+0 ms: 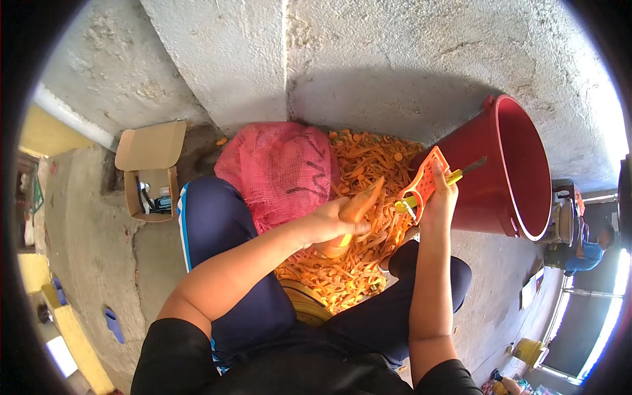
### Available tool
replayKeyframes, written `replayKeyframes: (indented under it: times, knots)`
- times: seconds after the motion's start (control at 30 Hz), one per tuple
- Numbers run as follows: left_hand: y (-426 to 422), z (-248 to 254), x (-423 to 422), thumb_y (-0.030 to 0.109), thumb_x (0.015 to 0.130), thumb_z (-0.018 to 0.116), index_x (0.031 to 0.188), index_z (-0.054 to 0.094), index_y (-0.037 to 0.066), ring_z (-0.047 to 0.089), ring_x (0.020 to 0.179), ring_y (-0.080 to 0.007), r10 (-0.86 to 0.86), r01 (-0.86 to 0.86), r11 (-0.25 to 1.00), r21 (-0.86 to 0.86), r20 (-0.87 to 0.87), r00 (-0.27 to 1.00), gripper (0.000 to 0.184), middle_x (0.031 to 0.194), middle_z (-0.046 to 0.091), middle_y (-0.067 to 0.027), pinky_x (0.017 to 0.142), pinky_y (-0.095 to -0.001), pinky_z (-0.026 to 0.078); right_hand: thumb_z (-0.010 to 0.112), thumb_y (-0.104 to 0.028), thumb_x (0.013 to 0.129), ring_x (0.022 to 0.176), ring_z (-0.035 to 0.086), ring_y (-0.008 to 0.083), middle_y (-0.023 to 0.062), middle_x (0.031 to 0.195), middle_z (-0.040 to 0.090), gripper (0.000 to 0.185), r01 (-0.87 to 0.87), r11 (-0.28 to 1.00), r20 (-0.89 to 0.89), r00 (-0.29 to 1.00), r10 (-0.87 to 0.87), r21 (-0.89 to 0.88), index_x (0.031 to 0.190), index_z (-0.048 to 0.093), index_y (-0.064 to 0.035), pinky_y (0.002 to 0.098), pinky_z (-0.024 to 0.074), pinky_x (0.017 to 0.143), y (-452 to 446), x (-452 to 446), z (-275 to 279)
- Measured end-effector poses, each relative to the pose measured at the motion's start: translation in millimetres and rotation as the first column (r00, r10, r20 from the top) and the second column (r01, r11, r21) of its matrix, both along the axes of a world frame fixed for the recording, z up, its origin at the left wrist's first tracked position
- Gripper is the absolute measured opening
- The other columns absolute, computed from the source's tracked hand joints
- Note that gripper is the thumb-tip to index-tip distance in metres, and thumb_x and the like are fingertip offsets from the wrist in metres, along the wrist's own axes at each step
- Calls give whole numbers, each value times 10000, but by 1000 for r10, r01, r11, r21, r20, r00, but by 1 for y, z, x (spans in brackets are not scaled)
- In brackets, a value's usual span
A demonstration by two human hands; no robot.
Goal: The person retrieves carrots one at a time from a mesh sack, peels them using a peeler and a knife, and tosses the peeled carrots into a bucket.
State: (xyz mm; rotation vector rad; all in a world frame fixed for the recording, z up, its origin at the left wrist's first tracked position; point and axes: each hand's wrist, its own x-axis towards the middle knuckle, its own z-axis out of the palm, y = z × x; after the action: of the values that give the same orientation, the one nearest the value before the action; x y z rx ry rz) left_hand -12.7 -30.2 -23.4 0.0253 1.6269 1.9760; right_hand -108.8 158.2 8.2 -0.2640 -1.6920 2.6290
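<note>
My left hand [329,222] is wrapped round a large peeled carrot [361,203], its tapered end tilted up and to the right. Under that hand shows a rounded orange piece [334,250]; I cannot tell whether it belongs to the same carrot. On the right, my right hand [440,197] grips an orange plastic tool with holes [424,178], along with a yellow-handled knife [454,176] whose blade points up and right. The two hands are apart. Carrot peelings [368,161] lie heaped on the floor beneath and beyond them.
A full pink mesh sack [276,168] leans by the wall, left of the peelings. At right a big red bucket [461,145] lies tipped, its mouth facing right. A cardboard box [157,191] stands at left. A person in blue [586,253] is far right.
</note>
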Motion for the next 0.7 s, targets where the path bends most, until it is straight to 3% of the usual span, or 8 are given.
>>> replayKeyframes:
  times: [0.1, 0.2, 0.33, 0.47, 0.5, 0.7]
  knots:
    - [-4, -5, -5, 307, 830, 480, 1193, 412, 68, 492, 967, -118, 17, -106, 971, 216, 379, 925, 440, 1088, 519, -38, 861, -278, 371, 592, -94, 784, 711, 559, 111, 25, 827, 576, 190, -98, 988, 38, 994, 103, -120, 950, 533, -21, 255, 463, 621, -1, 1, -11]
    - [-8, 4, -6, 314, 823, 494, 1168, 436, 73, 514, 936, -121, -12, -102, 950, 296, 359, 933, 425, 1045, 542, -29, 831, -271, 399, 588, -108, 785, 685, 564, 114, 33, 795, 581, 172, -173, 981, 87, 980, 180, -83, 923, 541, -17, 252, 461, 606, -11, 12, -7]
    - [-3, 0, -9, 364, 823, 505, 1159, 438, 62, 548, 885, -130, 40, -224, 880, 419, 404, 914, 457, 1013, 562, -30, 791, -281, 437, 596, -159, 791, 670, 556, 96, 49, 783, 597, 191, -232, 940, 1, 971, 239, 250, 890, 568, 2, 246, 455, 622, -34, 37, 2]
    - [0, 9, -9, 387, 885, 364, 1130, 455, 68, 558, 908, -160, -2, -313, 759, 570, 484, 875, 412, 1031, 562, -60, 800, -318, 450, 589, -144, 800, 688, 537, 87, 33, 792, 587, 174, -282, 884, 0, 953, 304, 373, 893, 561, 0, 229, 438, 640, -46, 57, 13]
    - [-2, 1, -9, 381, 901, 309, 1119, 458, 61, 563, 904, -166, -49, -291, 774, 562, 513, 857, 415, 1045, 558, -74, 804, -321, 452, 589, -141, 799, 691, 534, 86, 30, 794, 584, 173, -281, 864, -17, 949, 316, 417, 894, 557, 0, 228, 436, 643, -49, 60, 14]
    - [7, 5, -7, 363, 908, 301, 1098, 468, 39, 567, 893, -170, 59, -417, 782, 462, 612, 789, 411, 1051, 554, -90, 795, -311, 455, 598, -132, 789, 713, 522, 89, 43, 788, 579, 185, -214, 804, -88, 946, 313, 555, 907, 543, -1, 236, 429, 655, -49, 63, 13]
